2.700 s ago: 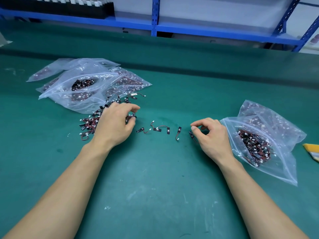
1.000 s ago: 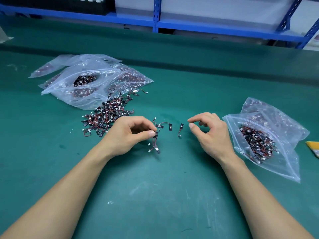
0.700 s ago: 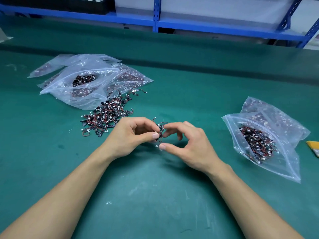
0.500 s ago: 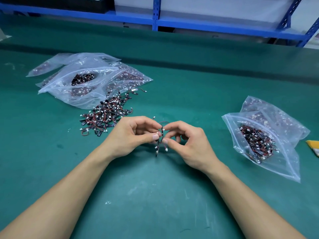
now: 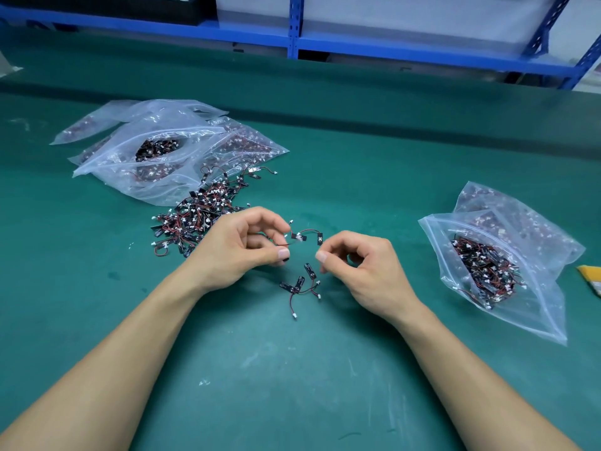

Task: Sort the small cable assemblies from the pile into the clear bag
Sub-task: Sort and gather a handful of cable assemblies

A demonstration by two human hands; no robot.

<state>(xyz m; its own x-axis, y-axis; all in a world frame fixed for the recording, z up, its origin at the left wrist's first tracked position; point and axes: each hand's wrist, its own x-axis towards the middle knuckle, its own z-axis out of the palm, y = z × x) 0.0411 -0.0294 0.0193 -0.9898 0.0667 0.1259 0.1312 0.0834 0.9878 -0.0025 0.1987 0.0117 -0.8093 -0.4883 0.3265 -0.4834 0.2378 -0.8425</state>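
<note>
At the right of the frame, the clear bag (image 5: pixel 541 309) lies flat on the bench (image 5: pixel 292 379) with a fair heap of bagged assemblies (image 5: pixel 484 271) already inside it; I judge that share of the work done. Left of centre, the pile (image 5: pixel 198 218) is large and unsorted, spread just in front of a stack of bags (image 5: pixel 156 151) in the upper left, so by my reckoning most of the job is left. Between your hands, a loose cluster (image 5: pixel 300 284) of a few assemblies lies on the bench, apart from the pile and well short of the clear bag. Your left grip (image 5: pixel 237 252) is nearly closed: thumb and forefinger pinch the thin wire of one assembly (image 5: pixel 297 236), whose connector end hangs free just right of the fingertips, clear of the bench. Your right grip (image 5: pixel 361 268) is curled, thumb and forefinger drawn close but not meeting, and I see nothing held in it; a black tab sits just beside the forefinger, and I cannot tell whether it touches. Neither grip is near the mouth of the clear bag, so the pinched assembly has not yet been delivered.
</note>
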